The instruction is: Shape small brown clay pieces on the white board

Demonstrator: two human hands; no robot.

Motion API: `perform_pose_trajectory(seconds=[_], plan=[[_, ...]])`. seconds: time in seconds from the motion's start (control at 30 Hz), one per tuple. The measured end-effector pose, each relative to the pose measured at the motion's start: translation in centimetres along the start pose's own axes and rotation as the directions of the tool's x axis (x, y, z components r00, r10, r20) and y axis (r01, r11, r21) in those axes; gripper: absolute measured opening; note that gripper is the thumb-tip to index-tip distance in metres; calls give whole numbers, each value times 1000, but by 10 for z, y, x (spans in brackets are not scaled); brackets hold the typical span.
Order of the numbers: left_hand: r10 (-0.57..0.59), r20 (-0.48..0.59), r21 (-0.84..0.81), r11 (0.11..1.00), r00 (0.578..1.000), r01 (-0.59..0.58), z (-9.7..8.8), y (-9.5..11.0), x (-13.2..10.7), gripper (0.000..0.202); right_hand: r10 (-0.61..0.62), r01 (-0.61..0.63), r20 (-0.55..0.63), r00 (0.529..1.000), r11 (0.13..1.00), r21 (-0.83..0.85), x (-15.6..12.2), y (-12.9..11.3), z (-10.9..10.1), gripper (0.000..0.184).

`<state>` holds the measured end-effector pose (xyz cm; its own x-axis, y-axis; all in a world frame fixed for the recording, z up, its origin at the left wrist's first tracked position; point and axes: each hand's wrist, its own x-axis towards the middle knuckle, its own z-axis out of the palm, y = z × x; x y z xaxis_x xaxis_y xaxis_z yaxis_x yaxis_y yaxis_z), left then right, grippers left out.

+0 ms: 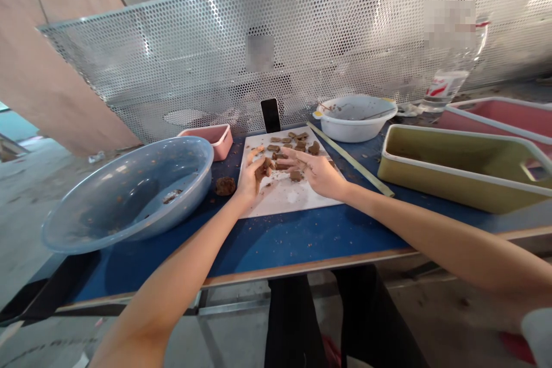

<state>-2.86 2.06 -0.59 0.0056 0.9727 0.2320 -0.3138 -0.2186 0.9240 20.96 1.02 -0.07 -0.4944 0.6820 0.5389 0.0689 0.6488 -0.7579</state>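
Over a white board (297, 201) on the blue table, my left hand (250, 175) curls its fingers around a brown clay-like lump (264, 169). My right hand (321, 173) is open, its fingers stretched leftward just above several small brown pieces. One of these, a squarish brown chunk (296, 176), lies under the right fingers. More brown pieces (301, 146) are spread over the board's far half, and crumbs dot its near part. A larger brown block (225, 186) rests on the table left of the board.
A big blue basin (129, 184) stands left, with a small pink bin (222, 142) behind it. Behind the board is a phone (271, 115). To the right are a pale strip (353, 161), white basin (353, 128), olive bin (444, 175), pink bin (509, 118) and bottle (448, 83). Perforated metal (194, 52) backs the table.
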Motion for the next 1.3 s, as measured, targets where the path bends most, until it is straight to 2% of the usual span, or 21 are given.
perform_pose_trajectory(seconds=[0.13,0.23,0.43,0.5,0.6,0.67,0.77,0.83,0.93,1.1,1.2,1.3], plan=[[-6,-6,-3,1000,1000,6,0,0,0,51,-66,58,85,994,994,95,-1,5,1,75],[-4,-5,-26,1000,1000,4,1,0,0,52,-93,79,86,992,985,156,-3,3,3,83],[-8,-11,-4,1000,1000,8,2,1,0,56,23,-9,-52,998,964,265,-1,4,9,60],[-5,-11,2,1000,1000,5,2,0,0,57,6,17,-80,997,960,280,1,7,9,58],[-8,4,1,1000,1000,8,2,0,-1,60,-106,120,-76,991,968,219,2,10,7,64],[-7,29,9,1000,1000,7,2,0,-2,61,-173,180,-60,983,973,146,0,9,4,79],[16,93,55,998,996,-21,4,1,-5,60,-189,189,-31,982,982,24,-2,5,-1,93],[40,145,88,995,989,-54,7,2,-7,63,-166,165,-23,986,985,-52,-3,3,-2,87],[49,204,129,989,978,-76,11,5,-10,72,-173,167,-18,985,970,-179,-2,1,-2,68],[-8,268,133,991,963,-29,12,10,-14,81,-236,235,38,971,913,-334,5,3,-2,41],[-31,289,156,988,957,-15,10,9,-15,77,-252,252,45,967,907,-337,7,7,-1,33],[-39,314,165,986,949,-14,9,7,-17,66,-265,247,-10,964,910,-334,6,10,0,26]])
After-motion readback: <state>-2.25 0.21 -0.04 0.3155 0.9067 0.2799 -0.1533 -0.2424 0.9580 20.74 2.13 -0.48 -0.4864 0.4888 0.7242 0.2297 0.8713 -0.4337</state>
